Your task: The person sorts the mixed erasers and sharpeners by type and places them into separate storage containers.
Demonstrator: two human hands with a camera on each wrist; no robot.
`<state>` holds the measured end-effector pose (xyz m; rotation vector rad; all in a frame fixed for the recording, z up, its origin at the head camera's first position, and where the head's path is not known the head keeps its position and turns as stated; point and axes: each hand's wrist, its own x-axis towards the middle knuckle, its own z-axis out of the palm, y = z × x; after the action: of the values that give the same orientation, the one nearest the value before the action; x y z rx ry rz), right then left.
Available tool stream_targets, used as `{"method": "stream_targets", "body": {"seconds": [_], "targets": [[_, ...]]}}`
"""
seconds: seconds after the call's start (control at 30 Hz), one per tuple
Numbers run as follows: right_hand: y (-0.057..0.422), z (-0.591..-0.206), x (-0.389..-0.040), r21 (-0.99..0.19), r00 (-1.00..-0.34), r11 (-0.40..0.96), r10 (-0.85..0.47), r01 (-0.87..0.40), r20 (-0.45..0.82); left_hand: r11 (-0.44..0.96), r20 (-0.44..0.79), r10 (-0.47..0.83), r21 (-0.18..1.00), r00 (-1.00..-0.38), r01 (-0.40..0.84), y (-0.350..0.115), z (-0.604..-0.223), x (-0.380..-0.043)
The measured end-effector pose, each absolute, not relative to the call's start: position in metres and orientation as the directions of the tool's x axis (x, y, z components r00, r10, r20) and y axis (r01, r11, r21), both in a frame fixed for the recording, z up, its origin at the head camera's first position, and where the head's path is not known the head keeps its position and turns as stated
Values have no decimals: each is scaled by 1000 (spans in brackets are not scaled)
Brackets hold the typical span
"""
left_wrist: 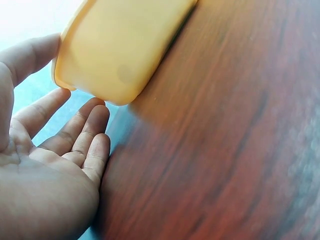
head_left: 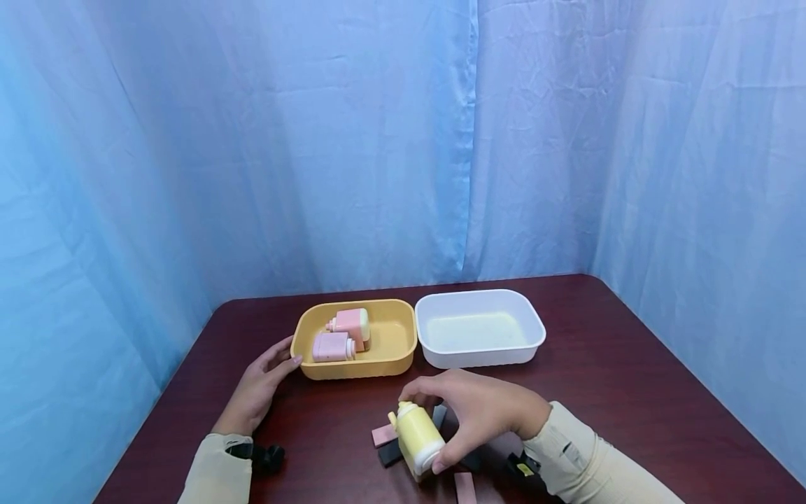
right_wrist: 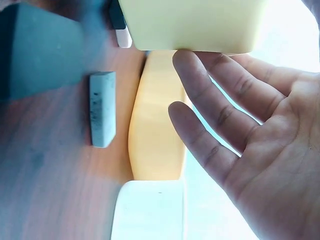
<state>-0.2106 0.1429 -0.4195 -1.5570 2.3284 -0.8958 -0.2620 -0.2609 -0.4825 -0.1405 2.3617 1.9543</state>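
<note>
My right hand holds a small yellow bottle-shaped thing with a white end and a little nozzle, tilted over some flat blocks. Fingertips and thumb grip it at its two ends; its pale side fills the top of the right wrist view. At the left end of the yellow tray, my left hand touches the corner, fingers loosely extended and thumb at the rim. Inside that tray lie a pink bottle-shaped thing with a cream end and a lilac-pink one.
Beside the yellow tray stands a white tray. Under and around the right hand lie several domino-like blocks, among them a pink block, a black block and a grey block. Blue curtains hang behind the dark red table.
</note>
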Motion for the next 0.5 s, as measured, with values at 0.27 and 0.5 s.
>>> {"method": "stream_targets", "body": {"seconds": [0.27,0.5], "targets": [[142,-408,-212,-595,-448,266,-875,-759,181,200,-113,-27,973,-993,-117,-260,-482,-261],[142,-397,-215,-600,-477,311,-868,-737,137,205,-111,-22,972,-994,-113,-260,-482,-261]]}}
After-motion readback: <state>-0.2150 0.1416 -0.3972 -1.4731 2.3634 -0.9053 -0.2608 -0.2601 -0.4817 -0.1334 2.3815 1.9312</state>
